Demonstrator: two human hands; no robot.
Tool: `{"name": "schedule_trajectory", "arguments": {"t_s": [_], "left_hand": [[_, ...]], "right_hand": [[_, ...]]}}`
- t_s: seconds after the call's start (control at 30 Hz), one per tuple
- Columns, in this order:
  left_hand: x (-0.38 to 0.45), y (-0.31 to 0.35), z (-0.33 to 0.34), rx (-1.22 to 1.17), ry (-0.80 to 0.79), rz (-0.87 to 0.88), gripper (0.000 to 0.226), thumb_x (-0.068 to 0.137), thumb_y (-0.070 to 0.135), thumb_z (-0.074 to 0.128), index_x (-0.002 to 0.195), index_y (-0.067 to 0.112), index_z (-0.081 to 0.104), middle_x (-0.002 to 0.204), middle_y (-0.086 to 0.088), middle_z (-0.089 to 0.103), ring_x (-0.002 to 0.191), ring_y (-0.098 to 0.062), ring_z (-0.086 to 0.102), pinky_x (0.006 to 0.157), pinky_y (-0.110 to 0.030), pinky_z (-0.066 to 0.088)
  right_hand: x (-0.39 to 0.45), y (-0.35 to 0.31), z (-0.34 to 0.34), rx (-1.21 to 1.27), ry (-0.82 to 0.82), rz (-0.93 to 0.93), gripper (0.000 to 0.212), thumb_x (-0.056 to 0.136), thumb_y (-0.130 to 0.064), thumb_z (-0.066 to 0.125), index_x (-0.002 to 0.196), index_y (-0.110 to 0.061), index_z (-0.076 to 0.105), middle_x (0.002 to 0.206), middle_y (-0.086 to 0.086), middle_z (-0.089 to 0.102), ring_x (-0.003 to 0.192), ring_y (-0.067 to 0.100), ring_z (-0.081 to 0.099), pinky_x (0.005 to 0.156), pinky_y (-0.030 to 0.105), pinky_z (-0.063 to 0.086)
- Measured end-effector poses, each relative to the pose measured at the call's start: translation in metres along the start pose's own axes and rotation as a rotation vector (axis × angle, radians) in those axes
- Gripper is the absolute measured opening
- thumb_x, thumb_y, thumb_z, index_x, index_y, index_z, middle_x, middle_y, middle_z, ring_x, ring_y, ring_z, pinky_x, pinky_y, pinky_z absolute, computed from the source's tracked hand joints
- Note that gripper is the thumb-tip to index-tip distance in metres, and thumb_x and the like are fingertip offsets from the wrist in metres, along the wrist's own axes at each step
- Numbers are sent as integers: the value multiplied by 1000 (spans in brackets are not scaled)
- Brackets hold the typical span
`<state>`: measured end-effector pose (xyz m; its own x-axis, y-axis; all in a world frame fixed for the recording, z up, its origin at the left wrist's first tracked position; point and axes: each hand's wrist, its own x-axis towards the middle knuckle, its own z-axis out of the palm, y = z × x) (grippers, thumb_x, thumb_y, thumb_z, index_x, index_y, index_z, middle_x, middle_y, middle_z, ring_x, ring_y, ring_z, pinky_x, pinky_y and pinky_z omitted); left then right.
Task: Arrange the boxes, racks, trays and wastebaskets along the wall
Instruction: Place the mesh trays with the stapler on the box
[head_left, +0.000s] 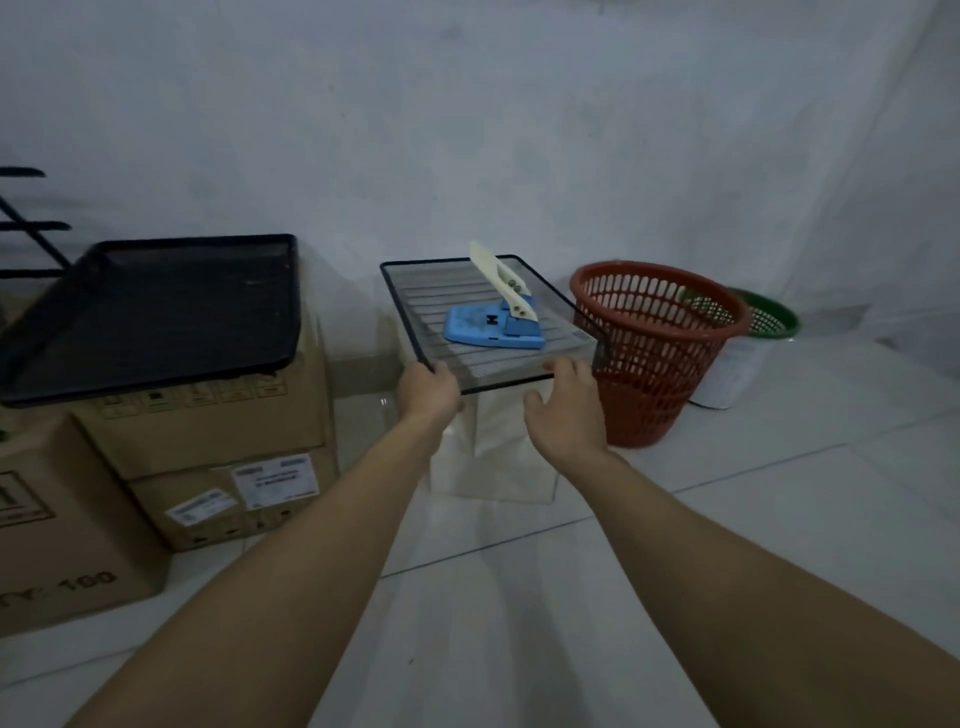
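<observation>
A black wire-mesh tray (415, 296) rests on top of a white box (493, 447) by the wall, with a blue hole punch (493, 327) with a cream handle lying in it. My left hand (428, 389) grips the tray's near left corner. My right hand (563, 402) is at the tray's near edge with fingers spread, touching the rim. A red wastebasket (654, 358) stands just right of the box, a green one (769, 317) behind it. A second black mesh tray (156, 317) lies on stacked cardboard boxes (218, 426) at the left.
A larger cardboard box (67, 525) stands at the near left. A black wire rack (26, 228) shows at the far left edge. A white bucket (732, 369) sits under the green wastebasket. White tiled floor (727, 545) spreads to the right and front.
</observation>
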<state>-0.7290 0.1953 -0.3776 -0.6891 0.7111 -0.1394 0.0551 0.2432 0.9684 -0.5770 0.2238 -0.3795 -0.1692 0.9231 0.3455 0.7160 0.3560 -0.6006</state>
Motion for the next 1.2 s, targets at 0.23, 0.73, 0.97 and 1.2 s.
{"name": "schedule_trajectory", "arguments": {"t_s": [0.23, 0.73, 0.97, 1.2], "left_hand": [[-1, 23, -6, -208, 129, 16, 19, 102, 11, 39, 89, 16, 53, 82, -5, 69, 72, -16, 66, 64, -33, 56], [-25, 62, -97, -253, 41, 94, 17, 102, 8, 45, 106, 5, 62, 92, -12, 72, 82, -23, 68, 79, -38, 56], [-34, 89, -181, -163, 89, 111, 20, 100, 11, 48, 96, 2, 65, 83, -15, 71, 71, -25, 62, 63, -34, 50], [-25, 80, -287, 361, 243, 164, 33, 84, 10, 66, 110, 20, 48, 102, -3, 59, 93, -22, 61, 79, -41, 58]], "right_hand": [[24, 7, -13, -36, 210, 145, 48, 93, -27, 57, 138, -18, 42, 151, 8, 29, 135, 27, 31, 109, 44, 35], [50, -35, -50, 601, 189, 402, 20, 91, -7, 60, 76, -19, 65, 84, 7, 69, 72, 25, 73, 66, 41, 62], [45, -104, -29, 734, 84, 443, 13, 86, -9, 60, 91, -1, 69, 83, 11, 71, 67, 27, 71, 61, 43, 62], [23, -188, 15, 634, -16, 275, 18, 92, -10, 57, 81, -1, 68, 79, 8, 65, 65, 19, 60, 52, 24, 44]]}}
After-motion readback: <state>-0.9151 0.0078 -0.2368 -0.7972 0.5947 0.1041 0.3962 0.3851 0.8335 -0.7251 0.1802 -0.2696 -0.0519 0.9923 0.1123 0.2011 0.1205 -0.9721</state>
